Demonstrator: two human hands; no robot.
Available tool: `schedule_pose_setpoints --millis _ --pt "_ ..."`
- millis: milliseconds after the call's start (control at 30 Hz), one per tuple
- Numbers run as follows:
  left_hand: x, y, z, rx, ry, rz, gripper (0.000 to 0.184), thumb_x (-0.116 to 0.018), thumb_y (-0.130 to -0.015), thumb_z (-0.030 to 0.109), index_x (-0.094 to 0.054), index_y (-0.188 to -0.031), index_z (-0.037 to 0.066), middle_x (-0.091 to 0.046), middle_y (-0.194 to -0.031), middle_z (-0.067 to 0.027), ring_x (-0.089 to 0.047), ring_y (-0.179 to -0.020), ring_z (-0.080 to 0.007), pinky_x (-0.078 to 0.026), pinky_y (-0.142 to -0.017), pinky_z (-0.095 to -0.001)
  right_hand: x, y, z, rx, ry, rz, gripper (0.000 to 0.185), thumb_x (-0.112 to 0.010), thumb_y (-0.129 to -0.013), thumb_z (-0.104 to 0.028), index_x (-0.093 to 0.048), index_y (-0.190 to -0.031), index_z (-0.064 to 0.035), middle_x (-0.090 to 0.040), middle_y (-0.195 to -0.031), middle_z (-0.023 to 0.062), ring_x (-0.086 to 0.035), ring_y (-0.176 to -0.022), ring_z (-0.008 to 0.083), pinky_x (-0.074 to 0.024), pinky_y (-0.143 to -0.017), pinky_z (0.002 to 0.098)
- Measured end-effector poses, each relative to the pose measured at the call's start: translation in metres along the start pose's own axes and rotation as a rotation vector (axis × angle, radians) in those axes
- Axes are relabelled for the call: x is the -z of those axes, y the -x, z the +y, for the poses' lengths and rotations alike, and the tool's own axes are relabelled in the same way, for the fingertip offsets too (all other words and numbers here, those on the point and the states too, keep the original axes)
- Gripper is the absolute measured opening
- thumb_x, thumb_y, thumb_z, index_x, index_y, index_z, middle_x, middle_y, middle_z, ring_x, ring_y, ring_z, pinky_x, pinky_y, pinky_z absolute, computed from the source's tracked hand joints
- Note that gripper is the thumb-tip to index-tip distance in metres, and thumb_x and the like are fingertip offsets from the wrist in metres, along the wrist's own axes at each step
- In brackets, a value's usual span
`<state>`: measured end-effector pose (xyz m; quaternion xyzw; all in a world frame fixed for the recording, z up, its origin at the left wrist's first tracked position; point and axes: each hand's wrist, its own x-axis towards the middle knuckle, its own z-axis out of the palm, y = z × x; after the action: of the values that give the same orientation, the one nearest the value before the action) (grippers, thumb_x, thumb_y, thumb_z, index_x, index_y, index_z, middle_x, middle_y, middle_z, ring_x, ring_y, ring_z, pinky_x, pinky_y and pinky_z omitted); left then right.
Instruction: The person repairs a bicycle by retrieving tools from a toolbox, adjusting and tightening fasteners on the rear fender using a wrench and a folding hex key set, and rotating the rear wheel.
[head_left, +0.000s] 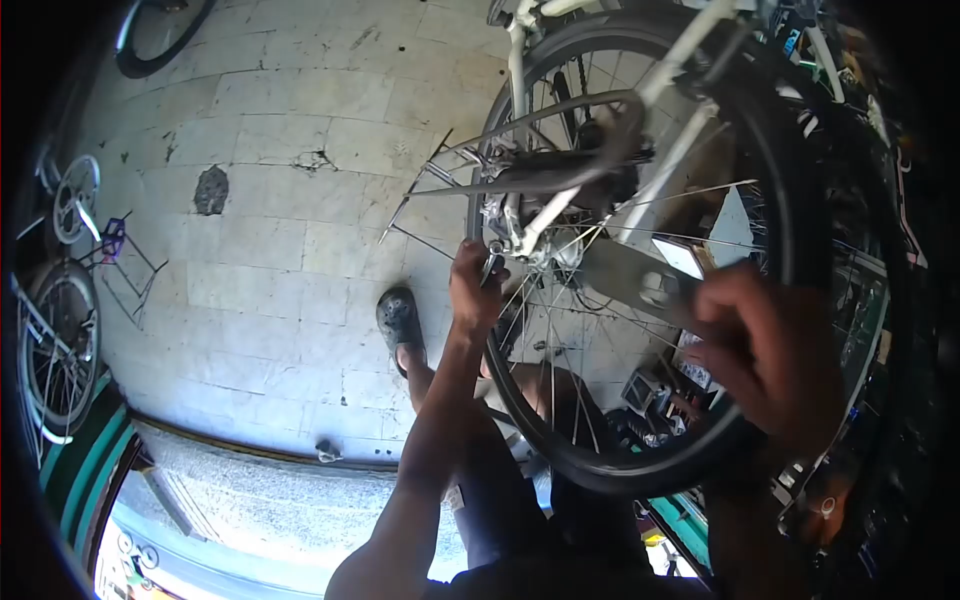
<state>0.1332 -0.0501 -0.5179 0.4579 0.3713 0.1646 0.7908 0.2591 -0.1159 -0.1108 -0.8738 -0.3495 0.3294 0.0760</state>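
Note:
A bicycle wheel (pixel 640 465) with a black tyre and thin spokes stands in front of me, fitted to a cream frame (pixel 680 55). My left hand (pixel 475 290) is closed around a silver wrench (pixel 492 262), whose end lies against the hub area (pixel 535 250). On the wheel's right side, my right hand (pixel 755 350) is raised with curled fingers close to the tyre; it is blurred, and what it holds, if anything, cannot be made out. A dark crank and chain area (pixel 580 180) sits above the hub.
Tools and parts (pixel 655 395) crowd the right side behind the wheel. Another bicycle (pixel 60 345) is at the far left, and a loose wheel (pixel 150 65) at the top left. A dark clog (pixel 400 320) is on the tiled floor (pixel 270 250).

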Motion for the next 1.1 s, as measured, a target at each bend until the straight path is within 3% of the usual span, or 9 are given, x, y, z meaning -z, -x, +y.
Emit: schedule_pose_setpoints --millis 100,200,267,333,433,633,833,1033,1100 --pt "-0.001 0.000 0.036 0.049 0.071 -0.175 0.023 -0.054 -0.096 0.024 -0.061 -0.106 0.006 -0.059 -0.082 -0.0036 -0.058 -0.067 -0.0179 -0.047 -0.061 -0.0294 -0.008 -0.002 -0.002 0.190 -0.028 0.222 0.023 -0.072 -0.083 -0.012 -0.058 -0.102 -0.0095 -0.061 -0.075 0.0083 -0.064 -0.065 0.0252 -0.0483 -0.057 0.0362" --pt "0.016 -0.011 0.057 -0.514 -0.467 -0.505 0.025 -0.060 -0.092 0.020 -0.061 -0.110 0.003 -0.067 -0.088 -0.0120 -0.066 -0.075 -0.0300 -0.053 -0.070 -0.0306 -0.008 0.003 -0.004 0.220 0.022 0.199 0.025 -0.071 -0.084 -0.009 -0.060 -0.107 -0.0093 -0.062 -0.078 0.0113 -0.065 -0.065 0.0232 -0.0511 -0.057 0.0374" --pt "0.036 -0.031 0.036 -0.327 -0.541 -0.709 0.026 -0.060 -0.092 0.022 -0.061 -0.109 0.003 -0.065 -0.082 -0.0110 -0.065 -0.070 -0.0275 -0.052 -0.066 -0.0303 -0.016 0.017 -0.009 0.216 0.059 0.194 0.023 -0.070 -0.087 -0.012 -0.060 -0.108 -0.0108 -0.062 -0.077 0.0093 -0.063 -0.061 0.0209 -0.0510 -0.053 0.0361" --pt "0.000 -0.028 0.094 0.697 -0.395 -0.434 0.028 -0.056 -0.098 0.032 -0.062 -0.102 0.005 -0.054 -0.066 -0.0036 -0.050 -0.050 -0.0135 -0.041 -0.044 -0.0274 -0.026 0.041 -0.010 0.191 0.090 0.190 0.022 -0.069 -0.089 -0.016 -0.060 -0.109 -0.0122 -0.061 -0.076 0.0073 -0.062 -0.058 0.0187 -0.0509 -0.049 0.0348" --pt "-0.007 -0.025 0.096 0.734 -0.446 -0.369 0.034 -0.053 -0.100 0.036 -0.057 -0.091 0.004 -0.041 -0.056 0.0034 -0.031 -0.039 -0.0082 -0.025 -0.035 -0.0262 -0.054 0.090 -0.016 0.317 -0.259 0.122 0.022 -0.067 -0.092 -0.024 -0.058 -0.107 -0.0101 -0.060 -0.074 0.0044 -0.060 -0.054 0.0169 -0.0481 -0.043 0.0333" --pt "-0.013 -0.069 0.100 1.185 -0.442 -0.210 0.028 -0.050 -0.102 0.027 -0.057 -0.084 0.007 -0.026 -0.050 0.0074 -0.023 -0.038 -0.0059 -0.018 -0.035 -0.0257 -0.174 0.198 -0.046 -0.050 -0.830 0.240 0.020 -0.065 -0.093 -0.018 -0.057 -0.107 -0.0076 -0.064 -0.085 0.0102 -0.066 -0.067 0.0255 -0.0533 -0.059 0.0369" --pt "0.061 -0.109 0.125 0.955 -0.696 -0.460 0.022 -0.055 -0.099 0.025 -0.057 -0.086 0.007 -0.042 -0.064 0.0029 -0.035 -0.051 -0.0089 -0.028 -0.044 -0.0245 -0.332 0.278 -0.058 -0.881 -1.247 0.483 0.040 -0.071 -0.090 -0.030 -0.049 -0.116 -0.0087 -0.064 -0.102 0.0209 -0.064 -0.083 0.0354 -0.0492 -0.071 0.0456" --pt "0.025 -0.167 0.118 1.119 -0.578 -0.630 0.012 -0.056 -0.096 0.016 -0.054 -0.089 0.007 -0.051 -0.078 -0.0012 -0.045 -0.059 -0.0097 -0.038 -0.051 -0.0242 -0.565 0.392 -0.062 -1.107 -1.948 1.159 0.032 -0.062 -0.095 -0.021 -0.045 -0.121 -0.0147 -0.052 -0.078 0.0027 -0.049 -0.058 0.0104 -0.0397 -0.048 0.0300" --pt "0.011 -0.155 0.126 0.888 -0.837 -0.662 0.011 -0.057 -0.097 0.017 -0.053 -0.096 0.007 -0.055 -0.084 -0.0041 -0.051 -0.062 -0.0115 -0.046 -0.055 -0.0265 -0.595 0.448 -0.061 -1.536 -2.135 1.193 0.032 -0.061 -0.094 -0.018 -0.045 -0.122 -0.0153 -0.048 -0.073 0.0002 -0.045 -0.055 0.0100 -0.0371 -0.045 0.0278"
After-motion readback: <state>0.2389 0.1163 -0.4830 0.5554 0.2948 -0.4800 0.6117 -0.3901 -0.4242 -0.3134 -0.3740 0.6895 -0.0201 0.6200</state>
